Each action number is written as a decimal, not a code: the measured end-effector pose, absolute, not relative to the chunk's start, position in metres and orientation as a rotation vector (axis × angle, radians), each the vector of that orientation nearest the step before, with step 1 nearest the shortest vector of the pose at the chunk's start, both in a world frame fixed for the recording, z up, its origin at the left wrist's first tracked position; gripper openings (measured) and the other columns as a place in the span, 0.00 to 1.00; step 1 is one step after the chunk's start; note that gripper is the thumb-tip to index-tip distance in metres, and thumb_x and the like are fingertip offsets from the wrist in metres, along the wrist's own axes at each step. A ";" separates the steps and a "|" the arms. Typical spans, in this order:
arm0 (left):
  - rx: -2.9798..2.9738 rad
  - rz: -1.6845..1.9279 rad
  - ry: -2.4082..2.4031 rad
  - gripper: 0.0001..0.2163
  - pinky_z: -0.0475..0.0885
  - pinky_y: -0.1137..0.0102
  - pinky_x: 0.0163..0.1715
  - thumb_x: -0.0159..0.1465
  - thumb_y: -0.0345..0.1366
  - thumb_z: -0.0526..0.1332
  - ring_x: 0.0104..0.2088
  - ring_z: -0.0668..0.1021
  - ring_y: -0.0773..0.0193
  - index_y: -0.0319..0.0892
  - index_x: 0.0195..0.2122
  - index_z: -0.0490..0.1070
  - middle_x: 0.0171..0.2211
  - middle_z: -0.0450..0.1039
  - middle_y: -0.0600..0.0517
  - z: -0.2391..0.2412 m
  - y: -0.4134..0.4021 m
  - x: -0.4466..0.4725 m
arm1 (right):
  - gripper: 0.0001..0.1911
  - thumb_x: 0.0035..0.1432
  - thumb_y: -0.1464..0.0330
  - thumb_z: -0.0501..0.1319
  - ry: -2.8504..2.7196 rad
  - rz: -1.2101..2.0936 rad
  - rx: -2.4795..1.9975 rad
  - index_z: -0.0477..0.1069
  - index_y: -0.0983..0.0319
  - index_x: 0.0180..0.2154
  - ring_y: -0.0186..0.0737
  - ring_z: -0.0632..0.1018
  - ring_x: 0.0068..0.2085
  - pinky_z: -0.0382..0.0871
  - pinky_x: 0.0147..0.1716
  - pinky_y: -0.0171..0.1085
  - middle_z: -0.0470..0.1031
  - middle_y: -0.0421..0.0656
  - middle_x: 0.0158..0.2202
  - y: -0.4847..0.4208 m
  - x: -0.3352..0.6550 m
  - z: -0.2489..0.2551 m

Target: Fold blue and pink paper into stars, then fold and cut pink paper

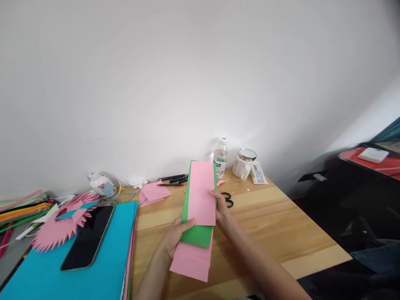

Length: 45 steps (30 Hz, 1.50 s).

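Both my hands hold a loose stack of paper strips above the wooden table. On top lies a pink paper strip [202, 196], with a green paper strip [196, 236] under it. More pink paper [191, 262] sticks out at the lower end. My left hand [176, 235] pinches the stack's lower left edge, its thumb on the top pink strip. My right hand [220, 206] grips the right edge, thumb on top and fingers hidden behind. Just beyond the right hand lie scissors [229, 203], only their black handles showing.
Left, a phone [89, 237] and pink pleated paper [59, 227] rest on a blue sheet stack [115, 250]. Behind are a pill bottle [101, 185], pink scraps [154, 191] and pens [173, 179]. A water bottle [221, 156] and white mug [243, 166] stand by the wall.
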<state>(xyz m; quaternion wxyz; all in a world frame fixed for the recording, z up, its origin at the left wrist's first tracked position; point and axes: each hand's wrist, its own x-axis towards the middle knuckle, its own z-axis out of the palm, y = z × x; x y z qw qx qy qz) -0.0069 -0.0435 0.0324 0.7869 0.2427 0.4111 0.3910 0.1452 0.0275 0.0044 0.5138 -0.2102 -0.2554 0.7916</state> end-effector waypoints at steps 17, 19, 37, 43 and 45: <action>0.489 1.092 0.605 0.24 0.73 0.57 0.40 0.48 0.49 0.68 0.46 0.75 0.46 0.42 0.44 0.73 0.45 0.75 0.42 0.015 -0.081 -0.032 | 0.32 0.45 0.60 0.59 -0.603 1.756 -0.302 0.63 0.65 0.53 0.51 0.73 0.50 0.65 0.50 0.50 0.75 0.50 0.47 0.040 0.136 0.040; 0.509 1.122 0.817 0.21 0.74 0.60 0.38 0.51 0.40 0.68 0.43 0.77 0.49 0.41 0.45 0.72 0.43 0.76 0.42 0.019 -0.081 -0.023 | 0.31 0.45 0.60 0.59 -0.592 1.747 -0.288 0.64 0.64 0.53 0.51 0.73 0.50 0.65 0.51 0.50 0.75 0.50 0.47 0.039 0.133 0.038; 2.655 1.211 1.315 0.06 0.69 0.65 0.35 0.61 0.30 0.57 0.37 0.71 0.60 0.43 0.37 0.72 0.33 0.68 0.48 0.087 -0.051 -0.015 | 0.28 0.51 0.45 0.53 -0.255 1.984 -0.261 0.72 0.63 0.35 0.50 0.79 0.38 0.74 0.36 0.49 0.79 0.48 0.31 0.038 0.121 0.046; 2.784 1.299 1.310 0.07 0.69 0.62 0.38 0.62 0.31 0.57 0.40 0.72 0.57 0.40 0.41 0.69 0.36 0.73 0.47 0.081 -0.039 -0.005 | 0.24 0.51 0.48 0.56 -0.228 1.951 -0.280 0.71 0.63 0.32 0.48 0.79 0.35 0.74 0.35 0.46 0.79 0.46 0.29 0.034 0.113 0.042; 2.804 1.327 1.342 0.08 0.69 0.61 0.39 0.62 0.31 0.57 0.41 0.72 0.56 0.40 0.42 0.68 0.37 0.74 0.46 0.079 -0.037 -0.005 | 0.22 0.51 0.49 0.57 -0.199 1.943 -0.286 0.71 0.62 0.32 0.48 0.79 0.35 0.74 0.34 0.46 0.79 0.45 0.27 0.033 0.111 0.041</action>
